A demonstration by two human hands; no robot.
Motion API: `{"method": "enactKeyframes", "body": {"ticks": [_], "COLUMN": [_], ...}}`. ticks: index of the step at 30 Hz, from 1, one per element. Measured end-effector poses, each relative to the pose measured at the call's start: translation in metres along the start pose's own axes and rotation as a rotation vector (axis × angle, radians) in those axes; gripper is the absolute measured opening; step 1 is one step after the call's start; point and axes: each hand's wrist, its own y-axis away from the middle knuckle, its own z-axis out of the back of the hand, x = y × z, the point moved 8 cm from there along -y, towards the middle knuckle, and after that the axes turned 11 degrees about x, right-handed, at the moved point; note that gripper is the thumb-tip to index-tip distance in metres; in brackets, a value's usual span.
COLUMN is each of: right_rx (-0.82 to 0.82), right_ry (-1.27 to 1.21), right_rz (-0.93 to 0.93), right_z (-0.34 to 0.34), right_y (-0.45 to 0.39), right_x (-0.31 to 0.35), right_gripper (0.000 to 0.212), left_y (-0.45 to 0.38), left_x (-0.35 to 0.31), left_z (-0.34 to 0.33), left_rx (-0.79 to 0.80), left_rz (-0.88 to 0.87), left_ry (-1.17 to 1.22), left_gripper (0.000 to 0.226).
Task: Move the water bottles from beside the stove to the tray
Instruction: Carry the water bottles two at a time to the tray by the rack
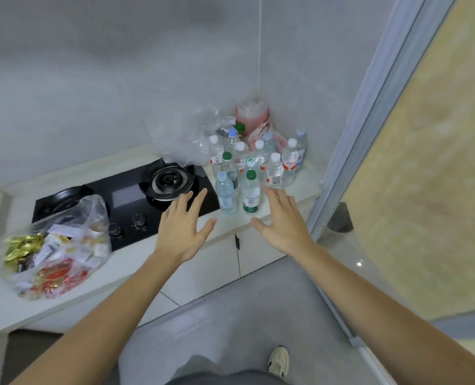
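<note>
Several clear water bottles stand upright in the counter corner to the right of the black gas stove (125,201). Nearest me are a blue-capped bottle (226,194) and a green-capped bottle (250,193). Behind them stand white-capped bottles (274,170) with red labels. My left hand (185,226) hovers with fingers spread over the stove's right edge, just left of the blue-capped bottle. My right hand (282,220) is spread just right of the green-capped bottle. Neither hand touches a bottle. No tray is in view.
A plastic bag of packets (58,251) lies on the counter left of the stove. Crumpled clear plastic (200,134) and a pink jug (251,115) sit behind the bottles. A sliding door frame (350,151) borders the counter's right end. White cabinet doors (225,259) lie below.
</note>
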Motion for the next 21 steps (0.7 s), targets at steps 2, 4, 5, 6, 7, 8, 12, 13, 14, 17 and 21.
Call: {"method": "enactKeyframes", "body": {"ticks": [2,4,5,6,7,8,12,13,14,17,21], "right_rx": [0.021,0.045,0.059,0.071,0.082,0.095,0.133,0.122,0.104,0.087,0.119], "right_ry": [-0.030,-0.065,-0.080,-0.091,-0.101,-0.116,-0.205,-0.238,-0.273,-0.339,-0.396], "right_rz": [-0.014,-0.029,-0.034,-0.037,-0.043,-0.057,-0.156,-0.181,-0.206,-0.287,-0.366], "right_z": [-0.006,-0.015,-0.021,-0.027,-0.034,-0.040,-0.064,-0.069,-0.074,-0.088,-0.111], "right_y": [-0.020,-0.039,-0.047,-0.055,-0.064,-0.073,-0.110,-0.118,-0.128,-0.149,-0.172], "right_x": [-0.009,-0.017,-0.021,-0.024,-0.028,-0.033,-0.054,-0.060,-0.067,-0.084,-0.101], "right_gripper": [0.081,0.081,0.082,0.083,0.084,0.085,0.090,0.092,0.093,0.092,0.085], "left_y": [-0.015,-0.030,-0.038,-0.046,-0.054,-0.063,-0.100,-0.109,-0.120,-0.146,-0.176], "left_x": [0.002,0.004,0.005,0.006,0.009,0.012,0.028,0.032,0.036,0.050,0.065], "left_z": [-0.018,-0.031,-0.037,-0.041,-0.045,-0.049,-0.069,-0.075,-0.083,-0.112,-0.150], "left_rx": [0.034,0.061,0.070,0.079,0.089,0.098,0.136,0.149,0.163,0.219,0.287], "left_rz": [0.047,0.076,0.081,0.084,0.089,0.094,0.121,0.137,0.157,0.228,0.266], "left_ry": [0.045,0.066,0.068,0.072,0.080,0.091,0.179,0.226,0.280,0.464,0.680], "left_gripper": [0.074,0.074,0.075,0.075,0.075,0.075,0.080,0.082,0.084,0.089,0.090]}}
